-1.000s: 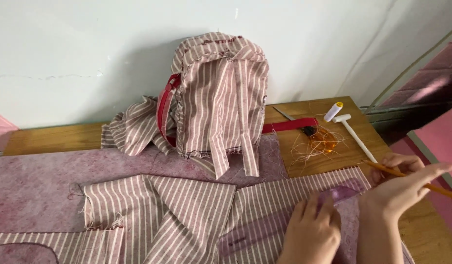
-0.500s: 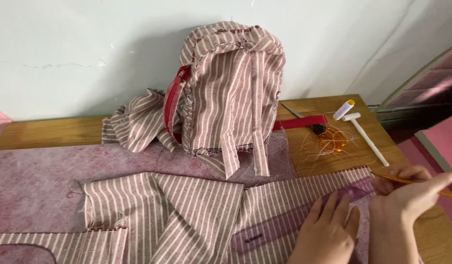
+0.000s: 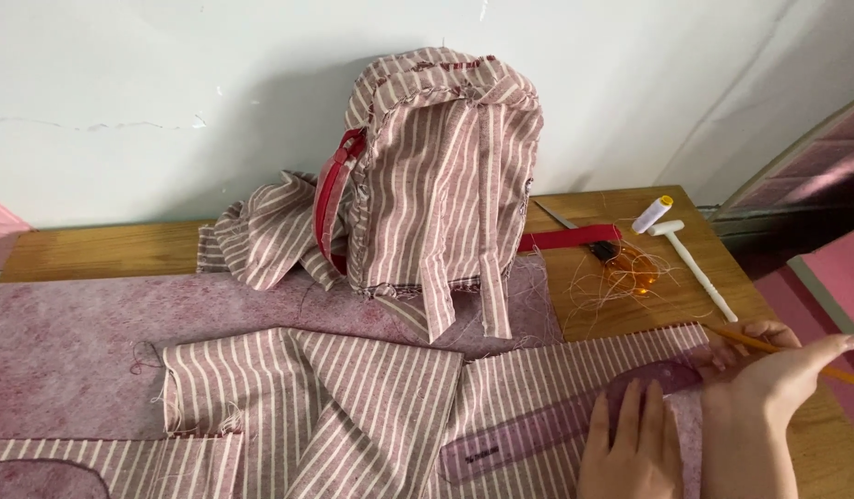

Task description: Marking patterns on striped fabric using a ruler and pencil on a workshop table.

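Head view: left hand (image 3: 630, 453) lies flat, fingers spread, pressing the ruler (image 3: 575, 420) onto the striped cloth (image 3: 371, 397); right hand (image 3: 769, 379) grips a pencil (image 3: 778, 349) at the ruler's far end; any drawn line is indiscernible; marking appears unfinished; striped backpack (image 3: 441, 176) stands behind.

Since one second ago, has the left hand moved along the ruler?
Yes. The left hand has slid along the purple ruler toward its printed end, leaving more of the end near the right hand uncovered.
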